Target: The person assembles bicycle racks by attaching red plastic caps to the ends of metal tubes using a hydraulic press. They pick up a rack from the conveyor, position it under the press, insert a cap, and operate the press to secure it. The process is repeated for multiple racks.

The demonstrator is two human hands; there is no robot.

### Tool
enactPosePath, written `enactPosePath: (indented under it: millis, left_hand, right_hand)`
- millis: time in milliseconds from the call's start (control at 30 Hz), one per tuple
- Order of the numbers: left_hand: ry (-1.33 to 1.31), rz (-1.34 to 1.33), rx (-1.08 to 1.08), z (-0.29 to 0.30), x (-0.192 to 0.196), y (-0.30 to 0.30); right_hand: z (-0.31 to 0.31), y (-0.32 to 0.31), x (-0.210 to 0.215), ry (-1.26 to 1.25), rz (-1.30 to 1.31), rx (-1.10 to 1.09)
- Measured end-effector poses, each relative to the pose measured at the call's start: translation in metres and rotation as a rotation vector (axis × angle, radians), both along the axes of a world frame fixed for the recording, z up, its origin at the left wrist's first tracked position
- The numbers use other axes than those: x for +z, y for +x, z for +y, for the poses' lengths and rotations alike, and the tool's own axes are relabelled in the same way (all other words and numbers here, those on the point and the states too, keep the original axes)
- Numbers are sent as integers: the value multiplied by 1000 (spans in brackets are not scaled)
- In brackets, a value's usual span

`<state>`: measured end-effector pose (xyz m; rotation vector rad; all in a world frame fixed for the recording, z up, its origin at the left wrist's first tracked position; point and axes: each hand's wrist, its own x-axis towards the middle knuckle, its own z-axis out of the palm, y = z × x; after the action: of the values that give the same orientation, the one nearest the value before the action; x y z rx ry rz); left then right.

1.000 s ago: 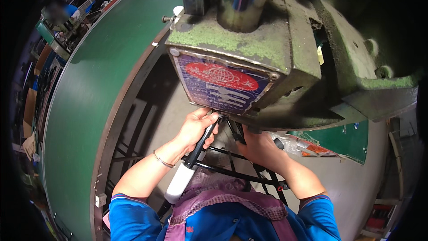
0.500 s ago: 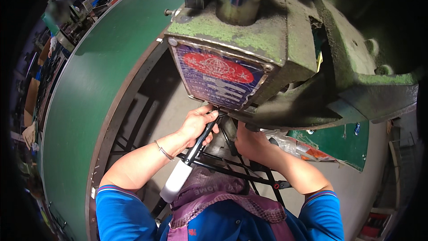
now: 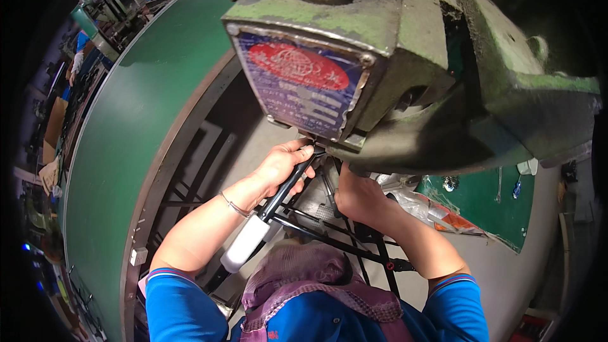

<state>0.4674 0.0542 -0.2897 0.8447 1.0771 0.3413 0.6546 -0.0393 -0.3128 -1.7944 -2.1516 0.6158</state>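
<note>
My left hand (image 3: 284,168) is closed around a black tube (image 3: 277,200), its thumb lying along the upper end. A white sleeve (image 3: 246,244) covers the tube's lower part, which slants down toward my lap. The tube's top end meets the underside of a worn green machine head (image 3: 310,20), just below its blue and red plate (image 3: 294,85). Close by on the right, my right hand (image 3: 360,195) reaches under the machine head. Its fingers are hidden there, so what they hold cannot be made out. More black tubes (image 3: 316,235) of a frame cross below both hands.
A long green table (image 3: 120,152) with a brown edge curves along the left. The machine's heavy body (image 3: 506,107) overhangs the right side. Beneath it, clear plastic wrap (image 3: 411,199) lies beside a green surface (image 3: 487,215) carrying small items. A purple checked apron (image 3: 297,272) covers my lap.
The view has shifted, so the machine head sits higher in the picture. My left hand keeps its hold on the black tube, and both arms stay in nearly the same pose.
</note>
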Motion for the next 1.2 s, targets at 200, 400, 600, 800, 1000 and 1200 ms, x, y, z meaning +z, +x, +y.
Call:
enactPosePath:
  millis: [200, 400, 600, 800, 1000, 1200]
  left_hand:
    - [677, 255, 203, -48, -3, -80]
    - [121, 161, -109, -182, 0, -160]
    - [293, 368, -90, -179, -6, -177]
    - [827, 556, 196, -207, 3, -177]
    - [1009, 1126, 887, -300, -44, -282]
    - [-108, 1621, 1124, -526, -188, -430]
  right_hand:
    - [7, 9, 0, -152, -3, 33]
    - [10, 3, 16, -125, -141, -10]
    - [27, -30, 13, -406, -231, -196]
    - [-14, -22, 30, -253, -315, -199]
    - [10, 36, 4, -126, -396, -125]
    - [19, 32, 16, -210, -453, -180]
